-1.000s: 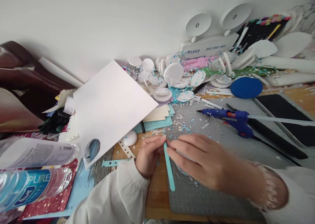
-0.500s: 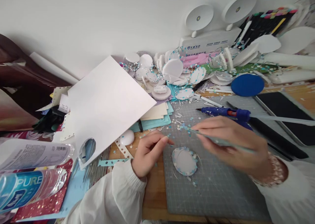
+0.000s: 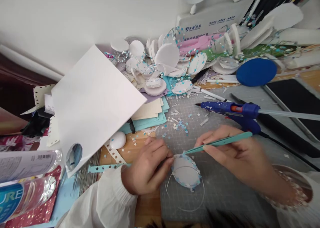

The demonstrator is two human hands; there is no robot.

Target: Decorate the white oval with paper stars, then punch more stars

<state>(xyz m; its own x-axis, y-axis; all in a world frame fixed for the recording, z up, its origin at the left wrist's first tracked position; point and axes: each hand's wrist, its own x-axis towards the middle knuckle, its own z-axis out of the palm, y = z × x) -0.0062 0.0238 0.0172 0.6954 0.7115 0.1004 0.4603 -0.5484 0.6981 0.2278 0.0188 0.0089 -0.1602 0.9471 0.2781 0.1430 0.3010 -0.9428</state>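
Observation:
My right hand [image 3: 227, 154] is closed around teal tweezers [image 3: 225, 141], whose tips touch the upper edge of a white oval disc [image 3: 187, 176] rimmed with small blue and white flowers. My left hand [image 3: 151, 166] is closed at the disc's left edge, thumb and forefinger pinched there; whether it grips the disc or the thin wire [image 3: 203, 194] curling around it cannot be made out. The disc rests on a grey cutting mat [image 3: 225, 198]. Loose tiny flowers [image 3: 183, 126] are scattered on the mat just above the disc.
A blue glue gun [image 3: 230, 108] lies behind my right hand, near a phone [image 3: 297, 101] and a blue disc [image 3: 256, 72]. White discs [image 3: 167, 56] are heaped along the wall. To the left are a white board [image 3: 97, 101] and plastic bottles [image 3: 32, 196].
The tweezers have moved from the loose flowers down to the disc's upper edge. My left hand has come to the disc's left side. The camera view has shifted slightly.

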